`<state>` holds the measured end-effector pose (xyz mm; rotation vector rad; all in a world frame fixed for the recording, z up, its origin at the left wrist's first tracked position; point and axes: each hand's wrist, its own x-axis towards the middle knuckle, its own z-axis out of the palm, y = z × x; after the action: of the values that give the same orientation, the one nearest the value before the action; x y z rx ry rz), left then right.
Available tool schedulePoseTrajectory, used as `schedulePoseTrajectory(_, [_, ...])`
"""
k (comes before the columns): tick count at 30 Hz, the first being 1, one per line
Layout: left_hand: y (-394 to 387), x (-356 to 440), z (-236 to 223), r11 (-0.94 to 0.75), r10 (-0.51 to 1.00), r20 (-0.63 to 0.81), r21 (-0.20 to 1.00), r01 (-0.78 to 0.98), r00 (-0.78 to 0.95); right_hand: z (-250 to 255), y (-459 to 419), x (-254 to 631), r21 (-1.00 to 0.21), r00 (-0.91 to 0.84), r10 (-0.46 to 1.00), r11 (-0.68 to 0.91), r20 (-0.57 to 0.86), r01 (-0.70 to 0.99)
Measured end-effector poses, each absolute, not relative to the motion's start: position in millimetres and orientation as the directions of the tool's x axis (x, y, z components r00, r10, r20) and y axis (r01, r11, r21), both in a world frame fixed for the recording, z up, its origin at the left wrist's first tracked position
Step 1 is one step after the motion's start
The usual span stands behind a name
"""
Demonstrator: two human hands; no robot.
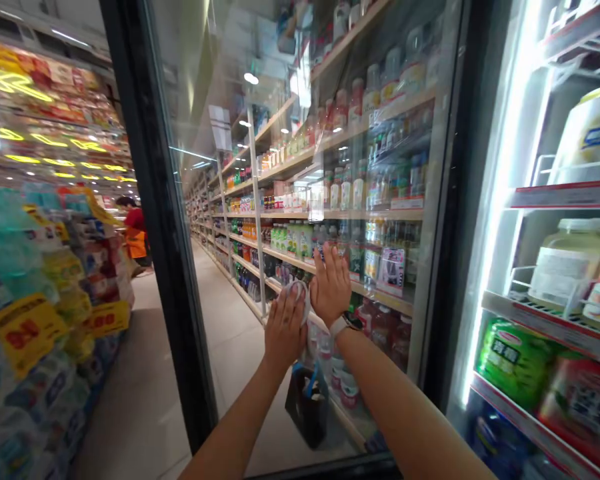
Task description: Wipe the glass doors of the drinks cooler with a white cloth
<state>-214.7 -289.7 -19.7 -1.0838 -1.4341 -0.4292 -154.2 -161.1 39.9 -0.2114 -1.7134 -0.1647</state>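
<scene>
My left hand [285,327] presses a white cloth [303,303] against the glass door [230,87] of a fridge. Part of the cloth is hidden under the fingers and palm. Just right of it and a little higher, my right hand [331,283] rests with its fingers straight against the same pane, holding nothing. On the right wrist is a watch [351,323]. The door stands swung out, framed in black [167,280].
Lit fridge shelves [555,197] with jars and packs stand on the right. Through the glass and in reflections, drink bottles [340,110] line shelves. A dark container [307,413] holding something blue sits low behind the pane. Left are stacked goods [25,253] and a person [136,230].
</scene>
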Motion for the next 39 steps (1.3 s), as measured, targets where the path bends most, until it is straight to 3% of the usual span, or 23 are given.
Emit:
schedulePoseTrajectory(10, [-264,-201,68,0.534,0.247,0.96,-0.245,0.809,0.128,40,-162,-148,-0.005,-0.12,0.03,0.979,0.992,0.206])
schedulePoseTrajectory(14, [-270,-202,42,0.537,0.272,0.956,-0.244,0.807,0.108,40,-162,-148,-0.001,-0.111,0.025,0.977,0.994,0.212])
schedulePoseTrajectory(18, [-294,-206,-8,0.511,0.394,0.904,-0.364,0.779,0.164,40,-162,-149,0.005,-0.103,0.016,0.981,0.995,0.194])
schedulePoseTrajectory(21, [-306,-211,-19,0.508,0.442,0.876,-0.422,0.751,0.193,40,-163,-150,0.006,-0.117,0.014,0.986,0.993,0.166])
schedulePoseTrajectory(24, [-301,-214,13,0.518,0.434,0.881,-0.413,0.749,0.186,40,-163,-151,0.003,-0.115,0.016,0.986,0.993,0.164])
schedulePoseTrajectory(28, [-280,-216,87,0.539,0.322,0.94,-0.281,0.794,0.114,40,-162,-152,0.002,-0.109,0.017,0.985,0.994,0.175])
schedulePoseTrajectory(31, [-268,-215,113,0.539,0.267,0.957,-0.244,0.806,0.111,40,-162,-152,0.016,-0.109,0.004,0.984,0.994,0.177])
schedulePoseTrajectory(34, [-267,-214,92,0.538,0.27,0.953,-0.269,0.799,0.139,40,-162,-153,0.007,-0.125,0.014,0.986,0.992,0.168])
schedulePoseTrajectory(39, [-281,-212,17,0.492,0.363,0.914,-0.352,0.797,0.18,39,-160,-156,-0.016,-0.109,0.035,0.984,0.993,0.176])
